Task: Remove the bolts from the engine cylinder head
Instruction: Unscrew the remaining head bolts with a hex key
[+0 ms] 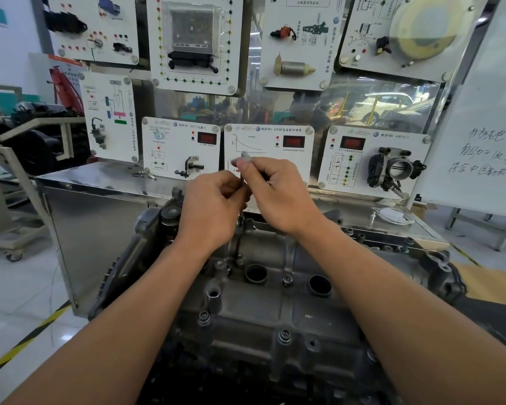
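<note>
1. Centrally, the engine cylinder head (275, 311) lies near the viewer, a dark grey casting that fills the lower middle of the view.
2. Several bolts (287, 280) sit seated in its top face. One is between the two round wells (256, 273), and others are nearer along the middle and towards the left.
3. A slim metal rod (241, 184) stands upright over the far end of the head, its lower end down among the fittings there. I cannot tell whether it is a long bolt or a tool.
4. The left hand (214, 211) has its fingers curled round the middle of the rod.
5. The right hand (278, 194) pinches the rod's top end between thumb and forefinger, with the other fingers folded in.
6. The two hands are just beside each other, touching or nearly so.
7. A steel bench (100, 182) stands behind the head, and white display panels (181, 147) stand upright on it.
8. At far right, one panel carries a throttle body (398, 168), and a whiteboard (479, 127) with handwriting leans beside it.
</note>
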The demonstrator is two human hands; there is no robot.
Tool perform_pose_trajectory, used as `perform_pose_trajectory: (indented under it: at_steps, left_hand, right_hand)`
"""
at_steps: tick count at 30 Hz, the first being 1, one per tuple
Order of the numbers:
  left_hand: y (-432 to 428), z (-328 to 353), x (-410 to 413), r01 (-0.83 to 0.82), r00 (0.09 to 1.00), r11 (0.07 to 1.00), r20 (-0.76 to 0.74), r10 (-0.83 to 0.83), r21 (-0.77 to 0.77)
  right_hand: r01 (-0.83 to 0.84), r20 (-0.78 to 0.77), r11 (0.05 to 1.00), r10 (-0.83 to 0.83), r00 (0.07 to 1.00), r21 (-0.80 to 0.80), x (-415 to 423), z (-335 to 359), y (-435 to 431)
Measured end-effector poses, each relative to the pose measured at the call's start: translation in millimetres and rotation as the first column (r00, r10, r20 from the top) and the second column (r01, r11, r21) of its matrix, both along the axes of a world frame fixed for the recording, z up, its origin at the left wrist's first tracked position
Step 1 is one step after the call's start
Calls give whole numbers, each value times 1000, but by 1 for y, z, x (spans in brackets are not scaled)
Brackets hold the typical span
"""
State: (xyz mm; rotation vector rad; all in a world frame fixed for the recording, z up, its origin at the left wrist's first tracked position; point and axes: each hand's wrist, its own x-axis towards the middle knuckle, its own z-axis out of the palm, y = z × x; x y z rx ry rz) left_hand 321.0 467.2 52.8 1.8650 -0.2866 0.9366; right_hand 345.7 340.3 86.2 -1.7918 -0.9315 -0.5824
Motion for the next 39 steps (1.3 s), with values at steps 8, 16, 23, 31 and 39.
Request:
perform_pose_trajectory:
  at_steps: [8,16,23,31,39]
  left_hand:
    - [-2,4,-3,30,999,1000,-25,-30,3]
    - [0,5,-10,76,996,996,-40,-74,56]
    - [-4,7,-3,-56,997,996,-41,59,75]
    - [-2,6,-7,64,996,998,-59,-64,-10]
    - [-1,6,-7,49,996,997,-76,-45,58]
  right_hand:
    - [12,-2,997,-12,1000,75,1,2,1]
    - [18,16,998,-17,1000,-65,0,2,-2]
    - [43,-1,993,-43,999,107,0,3,0]
    - [39,-1,998,-39,999,-52,-1,5,0]
    - [77,51,997,-77,996,17,-3,5,0]
